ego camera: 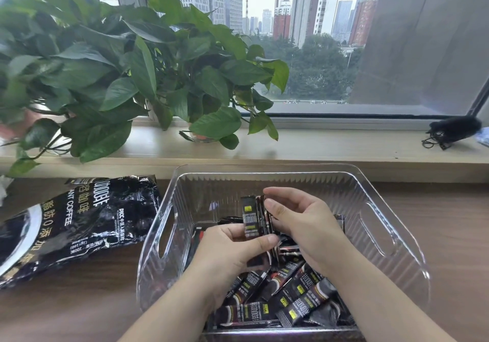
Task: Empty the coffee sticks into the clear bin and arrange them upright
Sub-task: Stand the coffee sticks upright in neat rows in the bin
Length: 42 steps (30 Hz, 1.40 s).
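A clear ribbed plastic bin with side handles stands on the wooden table in front of me. Several black coffee sticks lie in a loose heap on its bottom. Both hands are inside the bin, holding a small upright bundle of sticks. My left hand grips the bundle's lower part, thumb across the front. My right hand pinches its upper right side with thumb and fingers. The black coffee bag lies flat to the left of the bin.
A wooden windowsill runs behind the bin. Leafy green potted plants spread over its left half and hang toward the table. A black fuzzy object with a cord sits on the sill's far right. Bare wooden table lies right of the bin.
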### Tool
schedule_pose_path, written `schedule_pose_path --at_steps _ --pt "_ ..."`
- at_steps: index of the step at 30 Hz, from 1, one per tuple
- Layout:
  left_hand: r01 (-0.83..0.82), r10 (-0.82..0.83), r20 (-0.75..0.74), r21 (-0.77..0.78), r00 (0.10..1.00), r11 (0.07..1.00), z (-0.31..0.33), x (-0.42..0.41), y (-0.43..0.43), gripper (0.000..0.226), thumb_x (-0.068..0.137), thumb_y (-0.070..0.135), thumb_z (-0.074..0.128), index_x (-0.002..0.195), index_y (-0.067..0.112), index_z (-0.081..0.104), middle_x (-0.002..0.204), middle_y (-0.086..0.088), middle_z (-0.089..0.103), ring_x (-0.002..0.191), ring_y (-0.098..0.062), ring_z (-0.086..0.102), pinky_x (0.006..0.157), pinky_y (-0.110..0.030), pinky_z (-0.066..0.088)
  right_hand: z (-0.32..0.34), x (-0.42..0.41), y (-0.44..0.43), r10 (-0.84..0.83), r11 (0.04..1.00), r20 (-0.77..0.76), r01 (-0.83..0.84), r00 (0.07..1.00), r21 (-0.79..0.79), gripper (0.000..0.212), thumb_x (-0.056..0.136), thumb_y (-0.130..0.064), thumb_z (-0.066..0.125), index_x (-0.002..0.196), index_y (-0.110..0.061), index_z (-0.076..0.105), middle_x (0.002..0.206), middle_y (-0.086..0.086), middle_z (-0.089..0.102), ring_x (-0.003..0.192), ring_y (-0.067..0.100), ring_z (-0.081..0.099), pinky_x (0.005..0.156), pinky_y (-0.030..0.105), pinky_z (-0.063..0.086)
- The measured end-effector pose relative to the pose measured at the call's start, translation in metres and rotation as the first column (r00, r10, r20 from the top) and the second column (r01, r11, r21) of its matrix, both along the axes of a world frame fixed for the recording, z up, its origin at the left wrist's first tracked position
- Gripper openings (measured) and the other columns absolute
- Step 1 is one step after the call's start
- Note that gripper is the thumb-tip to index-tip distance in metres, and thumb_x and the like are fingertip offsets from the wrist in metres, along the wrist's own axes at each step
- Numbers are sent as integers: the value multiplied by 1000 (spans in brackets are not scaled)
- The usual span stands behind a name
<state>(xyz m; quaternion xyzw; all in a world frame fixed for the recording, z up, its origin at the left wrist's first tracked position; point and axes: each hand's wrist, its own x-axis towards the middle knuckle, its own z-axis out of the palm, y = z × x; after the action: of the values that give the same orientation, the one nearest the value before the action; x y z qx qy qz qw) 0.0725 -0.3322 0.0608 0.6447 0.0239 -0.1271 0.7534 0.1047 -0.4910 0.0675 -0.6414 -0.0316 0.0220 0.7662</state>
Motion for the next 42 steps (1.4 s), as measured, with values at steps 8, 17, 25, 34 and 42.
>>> schedule_pose_path --at_steps 8,17,25,34,42 --pt "17 -18 13 76 1000 997 -1 -3 -2 17 70 17 84 86 15 82 90 -11 77 80 -22 71 79 -36 59 -5 1 2 -27 987 10 28 1000 -161 21 86 -14 77 107 -18 75 98 -1 78 95 14 73 85 31 58" --pt "-14 6 43 176 999 984 3 -5 0 16 75 21 84 90 18 81 90 -15 77 88 -36 73 93 -42 56 -5 -1 -6 29 967 -127 -60 992 -248 23 77 -32 85 97 -24 79 92 -6 79 82 10 75 81 28 59" --pt "-29 24 22 255 999 967 7 -8 0 25 73 27 86 96 21 79 69 -10 74 67 -10 70 70 -16 46 -6 2 -10 72 966 -203 -120 977 -231 37 68 -27 91 100 -15 77 97 3 79 94 21 76 95 43 57" --pt "50 -7 -189 227 982 973 15 -6 7 42 81 -12 58 114 14 57 95 -3 78 93 -17 74 104 -46 45 -12 9 -15 -16 975 -171 -23 985 -223 69 49 -55 94 106 -19 79 100 1 79 99 27 74 97 46 55" --pt "33 -4 -56 534 998 845 5 -28 14 15 83 2 75 94 11 74 81 -3 77 76 -17 75 69 -31 62 -13 10 -16 -44 982 -129 19 991 -189 73 45 -57 92 105 -18 79 100 0 79 98 21 74 98 42 54"
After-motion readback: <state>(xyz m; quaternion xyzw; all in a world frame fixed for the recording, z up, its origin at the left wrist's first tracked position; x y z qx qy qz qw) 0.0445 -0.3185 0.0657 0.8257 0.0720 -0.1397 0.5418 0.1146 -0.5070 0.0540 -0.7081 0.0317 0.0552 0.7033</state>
